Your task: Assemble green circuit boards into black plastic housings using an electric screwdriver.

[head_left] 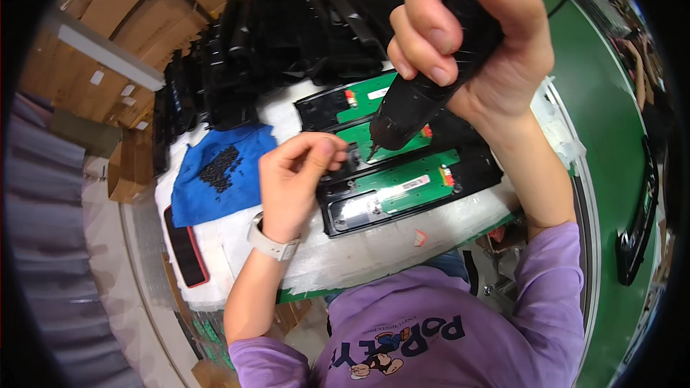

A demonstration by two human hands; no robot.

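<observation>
Board (399, 152): scratch risk if driver (418, 98), gripped tilted in right hand (503, 50), slips; left hand (295, 176) pinched closed, contents unclear.

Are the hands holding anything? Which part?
The right hand grips a black cylindrical electric screwdriver around its body; whether the left hand holds anything is unclear.

Power screwdriver (420, 100): black, thick-bodied, tilted, reaching from the upper right of the frame down toward its centre
Bit (373, 152): thin, pointing down over the green board; contact unclear
Green board (397, 154): face up near the frame's centre, partly hidden, set in a long black panel (456, 131)
</observation>
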